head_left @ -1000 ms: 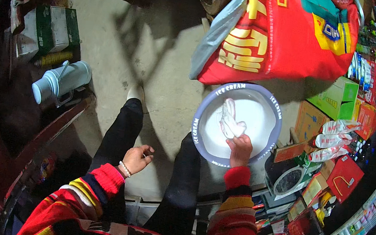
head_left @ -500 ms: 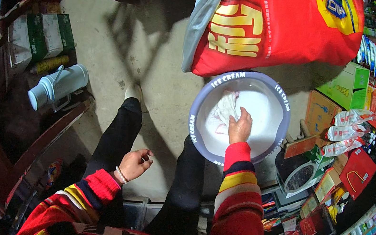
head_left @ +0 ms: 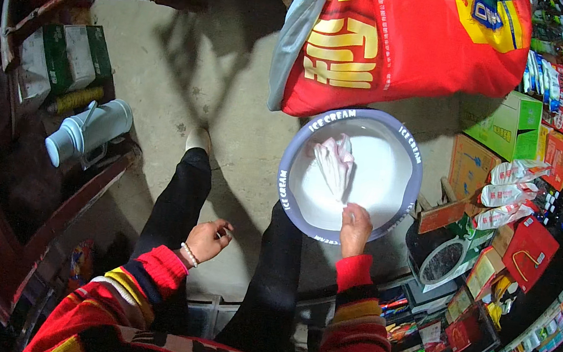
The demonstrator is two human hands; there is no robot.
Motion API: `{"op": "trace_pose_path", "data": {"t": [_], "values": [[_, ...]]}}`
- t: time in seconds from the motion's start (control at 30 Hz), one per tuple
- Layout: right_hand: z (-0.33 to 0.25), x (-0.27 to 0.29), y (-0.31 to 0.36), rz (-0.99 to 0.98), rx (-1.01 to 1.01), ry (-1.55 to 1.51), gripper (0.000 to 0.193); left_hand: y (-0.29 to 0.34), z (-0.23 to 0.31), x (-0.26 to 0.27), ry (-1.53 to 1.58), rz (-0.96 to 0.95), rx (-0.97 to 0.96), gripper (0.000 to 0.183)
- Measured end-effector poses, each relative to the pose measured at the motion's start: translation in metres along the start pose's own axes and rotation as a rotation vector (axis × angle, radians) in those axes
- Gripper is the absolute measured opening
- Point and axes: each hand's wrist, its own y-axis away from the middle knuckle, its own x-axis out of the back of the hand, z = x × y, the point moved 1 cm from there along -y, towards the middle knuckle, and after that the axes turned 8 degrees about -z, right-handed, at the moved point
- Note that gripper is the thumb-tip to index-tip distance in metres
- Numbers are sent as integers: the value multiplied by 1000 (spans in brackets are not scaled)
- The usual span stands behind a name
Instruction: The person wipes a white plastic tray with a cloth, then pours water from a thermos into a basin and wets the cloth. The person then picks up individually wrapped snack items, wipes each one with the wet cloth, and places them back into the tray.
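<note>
In the head view, a pink-white cloth (head_left: 335, 165) lying in the round basin (head_left: 289, 170) is pinched in the right hand (head_left: 355, 228), the left hand (head_left: 208, 239) is loosely curled and empty, and the basin is crowded by a red sack (head_left: 415, 43) and cardboard boxes (head_left: 499, 135).

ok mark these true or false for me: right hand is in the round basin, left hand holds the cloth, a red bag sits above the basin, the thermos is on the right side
1. The right hand is at the round basin, on a pale cloth. True.
2. The left hand holds the cloth. False: it is empty, over the leg.
3. A red bag lies just beyond the basin. True.
4. The pale thermos stands on the right. False: it is on the left.
</note>
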Motion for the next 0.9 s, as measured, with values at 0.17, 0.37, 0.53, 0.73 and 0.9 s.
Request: {"op": "trace_pose_path", "data": {"t": [0.17, 0.37, 0.53, 0.73, 0.9], "values": [[34, -10, -8, -72, -161, 146, 32, -1, -3, 0, 72, -5, 22, 25], [2, -69, -98, -23, -405, 12, 45, 2, 2, 3, 124, 25, 18, 24], [-3, -78, -109, -201, -326, 60, 35, 3, 6, 5, 97, 3, 17, 24], [-12, -32, -38, -53, -316, -734, 21, -7, -1, -14, 156, 1, -38, 30], [-55, 9, -11, 159, -426, -1253, 36, -46, 77, -55, 545, -154, -130, 68]]}}
